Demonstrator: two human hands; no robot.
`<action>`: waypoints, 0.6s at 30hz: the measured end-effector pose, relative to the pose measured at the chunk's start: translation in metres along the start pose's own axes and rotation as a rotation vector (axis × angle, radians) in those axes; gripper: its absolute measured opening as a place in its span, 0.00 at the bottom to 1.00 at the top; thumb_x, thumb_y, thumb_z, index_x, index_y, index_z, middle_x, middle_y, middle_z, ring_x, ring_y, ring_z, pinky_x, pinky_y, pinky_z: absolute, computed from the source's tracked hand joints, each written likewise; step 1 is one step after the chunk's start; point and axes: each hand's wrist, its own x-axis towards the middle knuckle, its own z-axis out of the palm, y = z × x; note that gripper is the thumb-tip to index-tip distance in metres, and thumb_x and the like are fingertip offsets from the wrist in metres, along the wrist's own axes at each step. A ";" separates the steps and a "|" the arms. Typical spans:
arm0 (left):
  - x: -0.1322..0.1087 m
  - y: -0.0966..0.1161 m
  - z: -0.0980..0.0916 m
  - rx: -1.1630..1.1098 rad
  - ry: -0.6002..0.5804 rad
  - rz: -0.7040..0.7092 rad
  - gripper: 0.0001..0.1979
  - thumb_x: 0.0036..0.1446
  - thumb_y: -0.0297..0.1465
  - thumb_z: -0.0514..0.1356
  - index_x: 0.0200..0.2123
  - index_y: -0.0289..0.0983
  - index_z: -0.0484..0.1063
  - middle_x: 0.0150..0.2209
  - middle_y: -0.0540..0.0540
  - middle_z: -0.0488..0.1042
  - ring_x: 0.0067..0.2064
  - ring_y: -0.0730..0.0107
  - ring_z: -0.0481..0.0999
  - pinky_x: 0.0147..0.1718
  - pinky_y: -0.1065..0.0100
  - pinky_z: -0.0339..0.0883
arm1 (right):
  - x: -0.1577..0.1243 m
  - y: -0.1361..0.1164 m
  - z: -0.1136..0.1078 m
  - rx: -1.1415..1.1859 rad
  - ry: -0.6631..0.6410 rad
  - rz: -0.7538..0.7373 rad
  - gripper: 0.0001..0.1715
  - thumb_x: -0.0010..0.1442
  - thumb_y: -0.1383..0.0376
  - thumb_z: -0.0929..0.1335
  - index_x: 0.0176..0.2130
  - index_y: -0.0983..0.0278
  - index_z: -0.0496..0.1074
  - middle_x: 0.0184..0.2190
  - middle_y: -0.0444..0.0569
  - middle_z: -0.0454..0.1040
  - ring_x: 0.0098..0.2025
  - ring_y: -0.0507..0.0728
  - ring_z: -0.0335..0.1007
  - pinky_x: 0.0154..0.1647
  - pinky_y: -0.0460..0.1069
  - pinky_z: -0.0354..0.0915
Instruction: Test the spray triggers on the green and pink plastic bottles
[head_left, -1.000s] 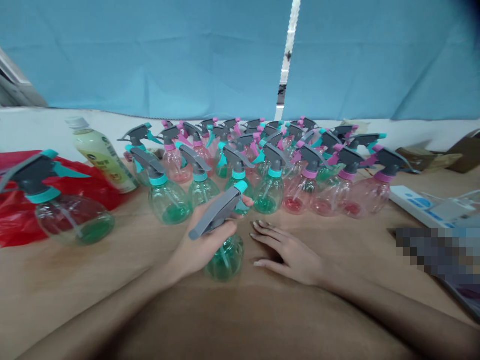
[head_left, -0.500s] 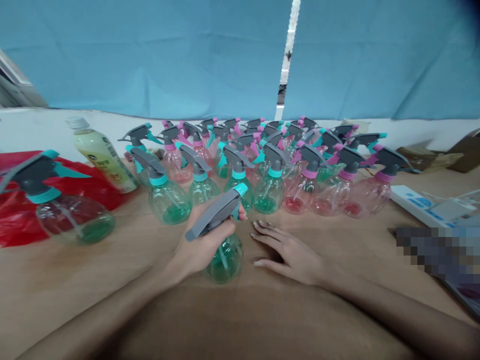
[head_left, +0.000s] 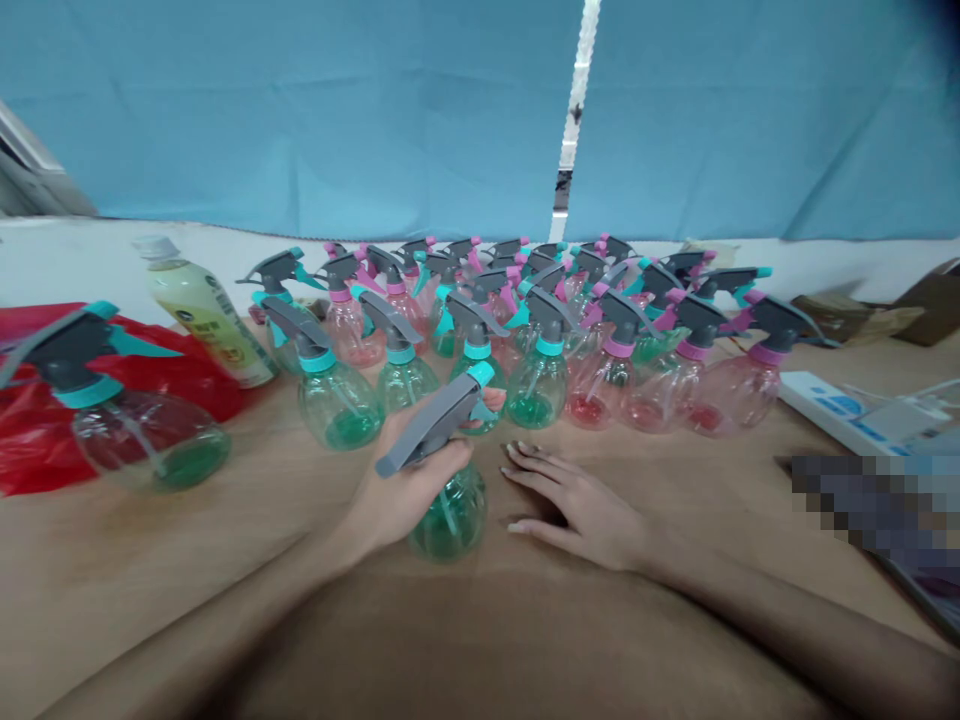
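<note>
My left hand [head_left: 405,490] is wrapped round the neck of a green spray bottle [head_left: 450,520] with a grey and turquoise trigger head. One or more fingers stick out past the trigger on the far side. The bottle stands close to upright on the wooden table [head_left: 360,630], its nozzle pointing away to the right. To its right my right hand [head_left: 577,500] lies palm down on the table, fingers spread, holding nothing. Behind both hands stand rows of spray bottles, among them a green one [head_left: 538,385] and a pink one [head_left: 598,390].
On the left, another green spray bottle [head_left: 154,440] stands before a red plastic bag [head_left: 37,430] and a yellowish bottle with a white cap [head_left: 206,315]. At right are a white power strip [head_left: 832,410] and a dark, pixelated flat object [head_left: 862,510]. A blue cloth [head_left: 360,120] hangs behind.
The fingers of my left hand have loosened and stretched out from the trigger. The held bottle has shifted very slightly up and right. My right hand has stayed still.
</note>
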 end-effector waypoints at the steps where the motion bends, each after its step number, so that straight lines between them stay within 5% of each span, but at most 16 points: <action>1: 0.000 0.000 0.001 -0.025 -0.005 0.002 0.20 0.53 0.32 0.56 0.50 0.43 0.73 0.33 0.50 0.79 0.30 0.62 0.76 0.33 0.63 0.70 | 0.000 0.000 0.000 -0.003 -0.004 0.000 0.37 0.62 0.46 0.62 0.62 0.64 0.60 0.65 0.55 0.56 0.68 0.62 0.48 0.67 0.62 0.50; 6: 0.001 -0.001 0.002 -0.105 0.011 0.028 0.17 0.52 0.31 0.57 0.46 0.43 0.75 0.41 0.48 0.78 0.44 0.60 0.77 0.47 0.62 0.67 | 0.000 0.001 0.002 0.013 0.017 -0.014 0.37 0.62 0.47 0.62 0.62 0.63 0.60 0.66 0.54 0.56 0.68 0.62 0.49 0.67 0.62 0.51; 18: 0.001 -0.001 0.002 -0.105 0.012 0.035 0.17 0.54 0.31 0.58 0.47 0.45 0.74 0.46 0.49 0.78 0.44 0.61 0.77 0.46 0.61 0.69 | 0.000 0.002 0.001 -0.008 -0.004 -0.002 0.38 0.62 0.46 0.62 0.63 0.64 0.60 0.66 0.54 0.56 0.68 0.62 0.48 0.67 0.61 0.50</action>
